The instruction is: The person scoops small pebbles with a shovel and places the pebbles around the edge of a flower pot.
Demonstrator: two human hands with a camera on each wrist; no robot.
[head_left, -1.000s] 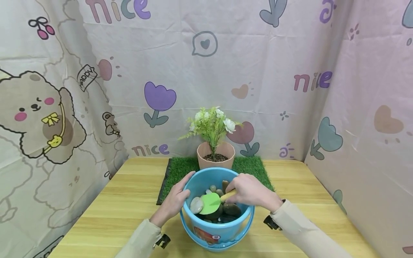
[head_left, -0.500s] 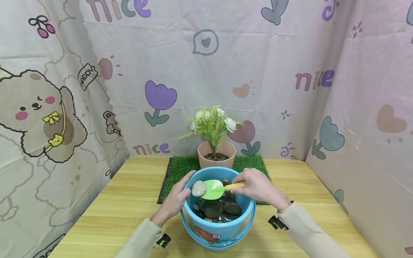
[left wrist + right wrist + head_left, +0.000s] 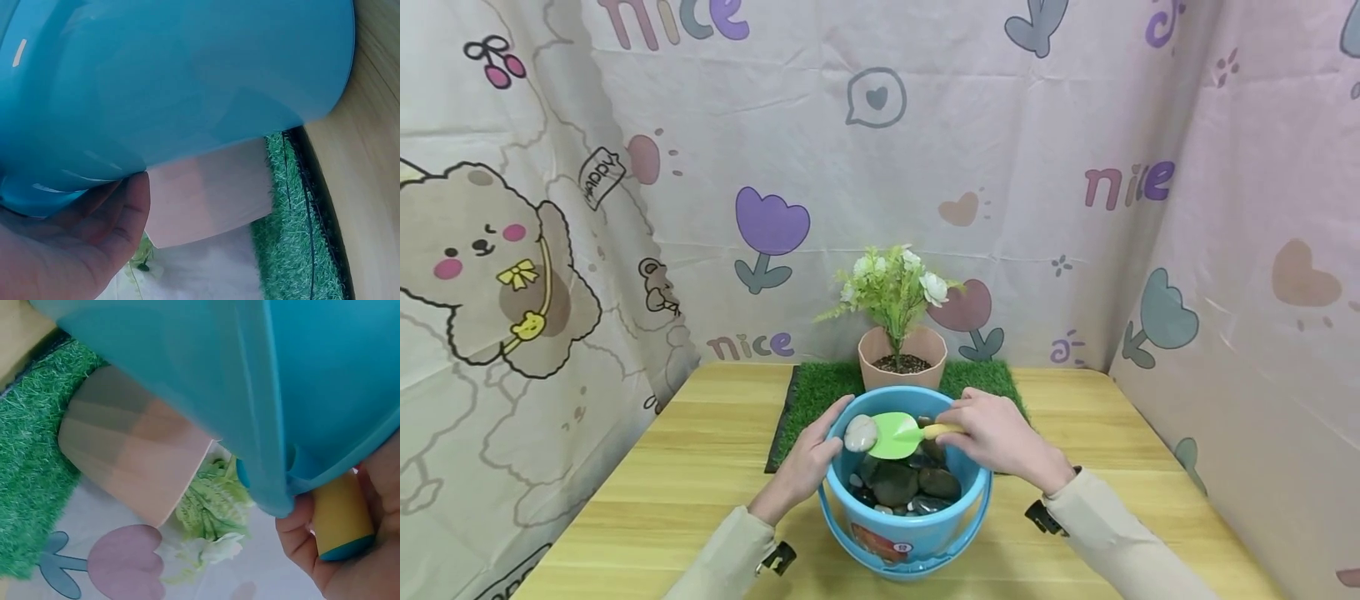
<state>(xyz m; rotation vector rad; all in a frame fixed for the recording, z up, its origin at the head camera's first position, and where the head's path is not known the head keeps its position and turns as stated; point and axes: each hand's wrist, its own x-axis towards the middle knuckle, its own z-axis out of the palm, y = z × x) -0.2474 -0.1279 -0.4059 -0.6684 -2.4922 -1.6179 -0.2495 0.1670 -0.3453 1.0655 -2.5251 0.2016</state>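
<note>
A light blue bucket (image 3: pixel 942 533) stands on the table, with dark stones (image 3: pixel 895 483) and smaller pebbles inside. My left hand (image 3: pixel 805 460) holds its left rim, thumb at the inner edge. In the left wrist view the fingers (image 3: pixel 119 219) lie against the bucket's outside. My right hand (image 3: pixel 1000 435) grips the yellow handle (image 3: pixel 342 515) of a small green shovel (image 3: pixel 895 435), its blade pointing left inside the bucket's mouth. A pale, rounded stone (image 3: pixel 861 433) sits at the blade's tip, close to the left thumb. The bucket wall hides the blade in the right wrist view.
Behind the bucket is a pink pot (image 3: pixel 904 382) with a white-flowered plant (image 3: pixel 891 287), standing on a green artificial grass mat (image 3: pixel 820 400). The bucket's handle hangs down at the front. A printed cloth (image 3: pixel 880 167) encloses the wooden table (image 3: pixel 700 483).
My right hand has lifted the shovel off the stones, up and toward the far side of the bucket. The pale stone rose with its tip, uncovering dark stones. My left hand stayed on the rim.
</note>
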